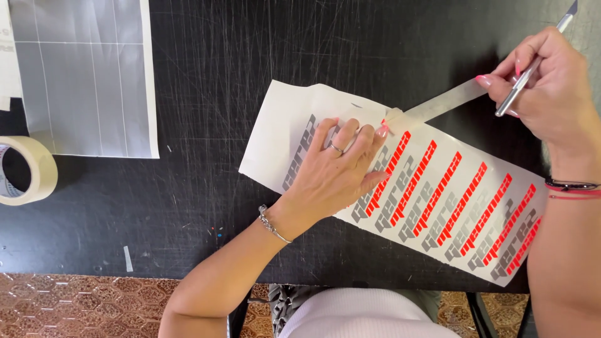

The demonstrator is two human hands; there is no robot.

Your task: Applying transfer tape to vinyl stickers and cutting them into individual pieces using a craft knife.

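The left hand (335, 172) lay open and flat on the white sheet of red and grey decals (438, 194), while the right hand (551, 87) pinched a translucent tape strip (444, 103) and gripped a silver craft knife (532, 66).

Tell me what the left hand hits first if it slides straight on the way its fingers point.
The left hand points up and right across the sticker sheet. It would likely meet the tape strip first, just beyond its fingertips, where the strip's end touches the sheet.
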